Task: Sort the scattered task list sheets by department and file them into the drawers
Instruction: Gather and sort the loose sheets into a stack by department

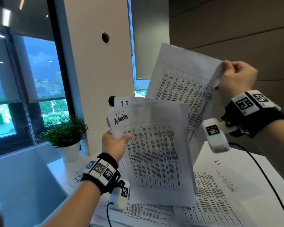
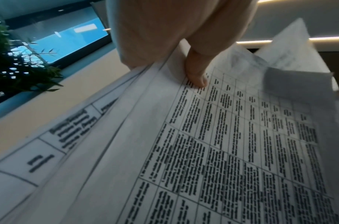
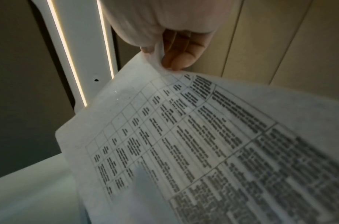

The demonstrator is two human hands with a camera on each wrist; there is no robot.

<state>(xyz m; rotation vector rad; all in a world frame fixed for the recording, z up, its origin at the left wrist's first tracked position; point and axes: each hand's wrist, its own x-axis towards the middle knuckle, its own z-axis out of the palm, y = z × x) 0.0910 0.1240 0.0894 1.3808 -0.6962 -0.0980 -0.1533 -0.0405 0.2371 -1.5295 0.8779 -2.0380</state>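
Observation:
My left hand grips a stack of printed task list sheets by its left edge, thumb on the front. The front sheet reads "Admin" in handwriting; one behind it shows "IT". In the left wrist view the thumb presses on the printed table of the stack. My right hand pinches the top corner of a single sheet and holds it raised, up and to the right of the stack. In the right wrist view the fingers pinch that sheet at its edge.
More sheets, one marked "IT", lie spread on the white desk below. A potted green plant stands at the left by the window. A black cable runs over the desk at the right. A white pillar rises behind.

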